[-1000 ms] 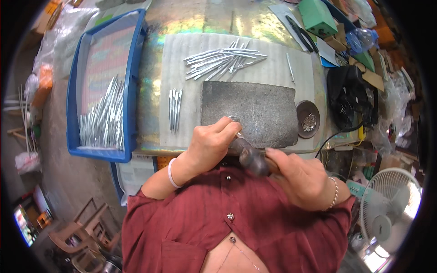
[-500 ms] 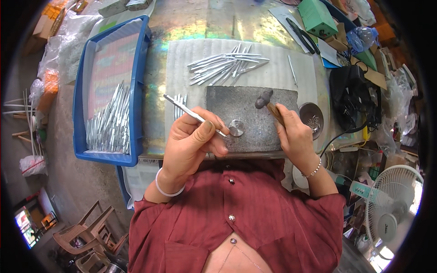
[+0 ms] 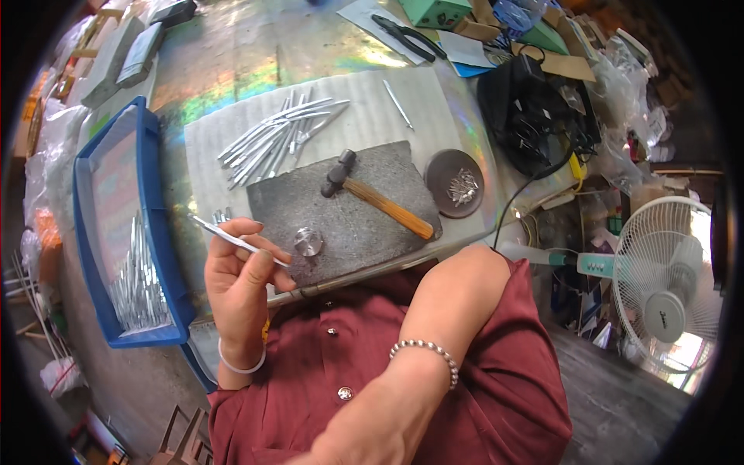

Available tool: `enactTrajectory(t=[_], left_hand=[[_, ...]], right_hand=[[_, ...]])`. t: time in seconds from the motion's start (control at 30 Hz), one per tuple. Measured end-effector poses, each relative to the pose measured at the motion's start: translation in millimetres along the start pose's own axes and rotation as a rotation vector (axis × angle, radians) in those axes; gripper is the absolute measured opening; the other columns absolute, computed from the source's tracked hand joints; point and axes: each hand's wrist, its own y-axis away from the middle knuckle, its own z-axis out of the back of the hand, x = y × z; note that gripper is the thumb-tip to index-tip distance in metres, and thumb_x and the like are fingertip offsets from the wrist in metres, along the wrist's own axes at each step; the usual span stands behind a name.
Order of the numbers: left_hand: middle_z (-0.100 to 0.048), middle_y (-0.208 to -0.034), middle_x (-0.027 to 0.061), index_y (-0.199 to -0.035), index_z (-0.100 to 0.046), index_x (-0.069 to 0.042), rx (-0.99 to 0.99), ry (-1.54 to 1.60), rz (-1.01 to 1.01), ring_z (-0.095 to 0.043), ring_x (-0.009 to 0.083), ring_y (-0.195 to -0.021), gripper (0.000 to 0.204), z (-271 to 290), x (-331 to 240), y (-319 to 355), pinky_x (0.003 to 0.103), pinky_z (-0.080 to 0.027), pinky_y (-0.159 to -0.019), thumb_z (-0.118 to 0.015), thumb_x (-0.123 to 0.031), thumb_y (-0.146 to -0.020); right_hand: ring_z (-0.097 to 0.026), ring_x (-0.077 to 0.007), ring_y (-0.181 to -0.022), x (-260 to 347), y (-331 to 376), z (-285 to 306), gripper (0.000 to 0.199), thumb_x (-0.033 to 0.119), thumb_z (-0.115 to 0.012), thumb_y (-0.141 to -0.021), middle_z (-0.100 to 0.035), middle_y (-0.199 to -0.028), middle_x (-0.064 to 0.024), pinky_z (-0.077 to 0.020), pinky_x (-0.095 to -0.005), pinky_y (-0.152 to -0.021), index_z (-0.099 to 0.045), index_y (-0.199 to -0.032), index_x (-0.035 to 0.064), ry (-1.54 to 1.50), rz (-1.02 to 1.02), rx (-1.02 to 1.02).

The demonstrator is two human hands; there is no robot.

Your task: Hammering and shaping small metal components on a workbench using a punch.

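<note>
My left hand (image 3: 240,283) pinches a thin silver metal strip (image 3: 232,239) at the left edge of a dark grey mat (image 3: 341,225). Its tip points up and left. A small round metal disc (image 3: 308,242) lies on the mat just right of that hand. A hammer (image 3: 380,205) with a wooden handle rests on the mat, with no hand on it. My right hand (image 3: 372,426) is drawn back against my red shirt at the lower edge, wrist in a bead bracelet; its fingers are hidden. A pile of metal strips (image 3: 271,136) lies on the white ribbed sheet behind the mat.
A blue tray (image 3: 155,225) at the left holds several metal strips. Right of the mat sits a round dark dish (image 3: 456,184) with small metal pieces. Beyond it are a black bag (image 3: 535,108), black pliers (image 3: 407,35), a green box (image 3: 438,12) and a white fan (image 3: 666,287) at the right.
The hammer has gone from my right hand onto the mat, and that hand has pulled back to my chest. My left hand moved left and nearer with the strip.
</note>
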Motion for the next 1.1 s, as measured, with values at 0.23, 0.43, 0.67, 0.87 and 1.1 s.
enactTrajectory(t=[0.23, 0.43, 0.67, 0.87, 1.1], left_hand=[[-0.064, -0.086, 0.0144, -0.113, -0.048, 0.0, 0.084, 0.091, 0.074, -0.063, 0.0151, -0.061, 0.02, 12.2, 0.2, 3.2, 0.023, -0.052, -0.056, -0.05, -0.007, -0.095], [-0.064, -0.085, 0.0105, -0.11, -0.054, 0.003, 0.018, -0.159, -0.025, -0.059, 0.0085, -0.063, 0.019, 13.6, -9.0, 16.1, 0.019, -0.049, -0.058, -0.055, -0.005, -0.092], [-0.065, -0.074, 0.0077, -0.109, -0.056, 0.003, 0.114, -0.091, 0.012, -0.057, 0.0068, -0.06, 0.019, 17.9, -17.3, 28.4, 0.018, -0.046, -0.055, -0.053, -0.007, -0.093], [-0.067, -0.078, 0.0076, -0.112, -0.057, 0.004, 0.044, -0.247, -0.06, -0.062, 0.0075, -0.07, 0.021, 10.9, -9.2, 26.0, 0.019, -0.048, -0.061, -0.053, -0.005, -0.093], [-0.066, -0.085, 0.0069, -0.118, -0.055, 0.003, 0.136, -0.175, -0.003, -0.064, 0.0101, -0.083, 0.027, 1.8, 7.3, 15.3, 0.021, -0.05, -0.069, -0.056, 0.001, -0.09]], right_hand=[[-0.056, -0.0198, -0.086, -19.8, 59.6, 24.3, 0.02, 0.009, -0.054, -0.08, -0.056, -0.11, -0.0101, -0.0454, -0.037, -0.081, -0.061, -0.097, 0.0034, 0.032, 0.216, 0.069], [-0.057, -0.0399, -0.095, -114.4, 199.2, 46.0, 0.034, 0.009, -0.058, -0.082, -0.057, -0.105, -0.0235, -0.046, -0.0456, -0.077, -0.048, -0.113, -0.0009, 0.394, -1.364, 0.42], [-0.061, -0.0383, -0.091, -164.2, 270.3, 14.5, 0.025, 0.01, -0.06, -0.077, -0.06, -0.1, -0.0249, -0.0493, -0.0449, -0.078, -0.049, -0.097, -0.0001, 0.662, -1.527, 0.818], [-0.062, -0.0367, -0.076, -155.3, 250.2, 35.6, 0.023, 0.009, -0.059, -0.077, -0.063, -0.082, -0.0189, -0.0496, -0.0422, -0.068, -0.052, -0.095, -0.0021, 0.584, -1.428, 0.623], [-0.057, -0.0046, -0.062, -34.4, 103.8, 31.1, 0.012, 0.001, -0.056, -0.086, -0.059, -0.078, -0.0026, -0.0419, -0.0169, -0.052, -0.053, -0.097, -0.001, -0.751, -1.615, -0.02]])
